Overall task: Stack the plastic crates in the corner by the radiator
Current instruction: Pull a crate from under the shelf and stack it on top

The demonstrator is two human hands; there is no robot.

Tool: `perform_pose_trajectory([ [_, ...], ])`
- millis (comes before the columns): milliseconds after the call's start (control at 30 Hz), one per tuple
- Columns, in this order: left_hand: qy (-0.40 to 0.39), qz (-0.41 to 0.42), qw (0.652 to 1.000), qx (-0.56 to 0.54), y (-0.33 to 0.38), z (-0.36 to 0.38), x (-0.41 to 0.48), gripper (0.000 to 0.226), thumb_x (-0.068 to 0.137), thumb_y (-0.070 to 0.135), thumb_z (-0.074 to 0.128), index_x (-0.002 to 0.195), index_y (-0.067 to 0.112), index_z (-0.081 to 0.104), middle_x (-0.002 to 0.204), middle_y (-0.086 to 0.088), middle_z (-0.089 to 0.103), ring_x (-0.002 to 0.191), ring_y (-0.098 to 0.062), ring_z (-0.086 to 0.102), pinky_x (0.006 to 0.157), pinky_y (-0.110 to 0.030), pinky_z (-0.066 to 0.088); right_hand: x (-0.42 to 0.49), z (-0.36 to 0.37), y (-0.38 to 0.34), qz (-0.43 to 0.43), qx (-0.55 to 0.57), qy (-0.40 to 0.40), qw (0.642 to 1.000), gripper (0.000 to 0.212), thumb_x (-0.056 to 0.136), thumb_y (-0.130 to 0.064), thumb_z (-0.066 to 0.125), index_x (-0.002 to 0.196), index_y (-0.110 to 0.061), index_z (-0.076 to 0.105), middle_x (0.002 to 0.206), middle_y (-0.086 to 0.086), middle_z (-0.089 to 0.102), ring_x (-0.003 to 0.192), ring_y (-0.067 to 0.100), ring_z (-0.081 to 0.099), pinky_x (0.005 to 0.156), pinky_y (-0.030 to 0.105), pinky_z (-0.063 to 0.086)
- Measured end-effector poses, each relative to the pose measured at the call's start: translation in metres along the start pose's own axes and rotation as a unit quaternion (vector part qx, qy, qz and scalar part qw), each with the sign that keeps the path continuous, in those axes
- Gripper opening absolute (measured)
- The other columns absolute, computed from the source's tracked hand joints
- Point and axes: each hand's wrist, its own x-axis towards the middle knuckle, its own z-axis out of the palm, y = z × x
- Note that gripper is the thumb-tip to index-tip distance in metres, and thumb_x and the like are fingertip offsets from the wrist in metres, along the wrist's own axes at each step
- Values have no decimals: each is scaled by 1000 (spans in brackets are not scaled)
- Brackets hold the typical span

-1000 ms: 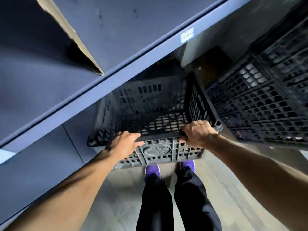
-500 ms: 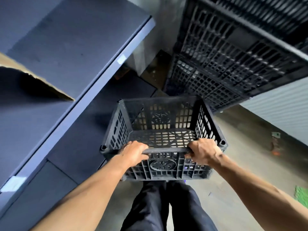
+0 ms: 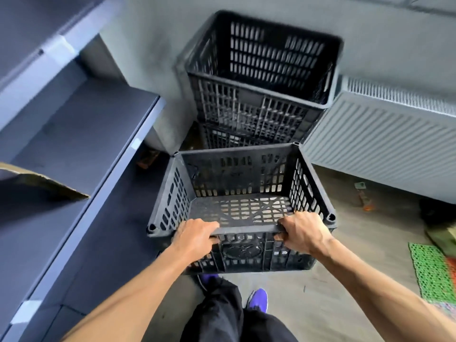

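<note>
I hold an empty black plastic crate (image 3: 237, 183) in the air in front of me, open side up. My left hand (image 3: 195, 236) grips the near rim on the left, and my right hand (image 3: 302, 233) grips the same rim on the right. Beyond it, in the corner, stands a stack of black crates (image 3: 256, 104), the top one open and empty, a lower one partly hidden behind the held crate. A white radiator (image 3: 385, 141) runs along the wall just right of the stack.
Grey-blue metal shelves (image 3: 81, 149) line the left side, with a cardboard flap (image 3: 42, 181) sticking out. A green mat (image 3: 431, 272) lies on the floor at right, small litter (image 3: 362, 196) under the radiator. My legs and purple shoes (image 3: 257, 299) are below the crate.
The crate has come out from under the shelf and been carried toward the corner. The view has swung up, so the crate stack and radiator now stand straight ahead.
</note>
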Motion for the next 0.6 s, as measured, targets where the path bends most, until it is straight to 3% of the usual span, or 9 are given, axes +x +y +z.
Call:
perform_pose_trajectory([
  [133, 41, 23, 999, 25, 20, -43, -13, 23, 90, 48, 57, 103, 29, 58, 80, 1, 67, 81, -26, 64, 64, -35, 42, -35, -28, 11, 8, -1, 52, 999, 27, 88, -47, 54, 90, -23, 65, 83, -1, 71, 77, 26, 68, 65, 33, 52],
  [267, 82, 41, 995, 35, 40, -85, -31, 20, 89, 46, 59, 87, 30, 46, 68, 4, 59, 72, -26, 61, 62, -35, 45, -66, -54, 21, 19, 0, 105, 994, 26, 87, -48, 57, 91, -23, 66, 85, 1, 72, 79, 27, 69, 61, 31, 43],
  [367, 112, 50, 991, 59, 54, -114, -46, 24, 89, 45, 60, 84, 31, 41, 65, 7, 51, 72, -24, 62, 61, -34, 46, -90, -74, 26, 22, 1, 139, 990, 27, 87, -48, 56, 88, -22, 65, 82, 0, 71, 76, 26, 69, 62, 32, 49],
  [600, 179, 71, 976, 105, 80, -172, -80, 30, 89, 47, 60, 81, 28, 40, 72, 4, 66, 74, -23, 65, 64, -35, 48, -144, -111, 35, 20, 0, 203, 979, 27, 88, -48, 54, 86, -22, 60, 78, 0, 68, 70, 24, 67, 63, 34, 54],
])
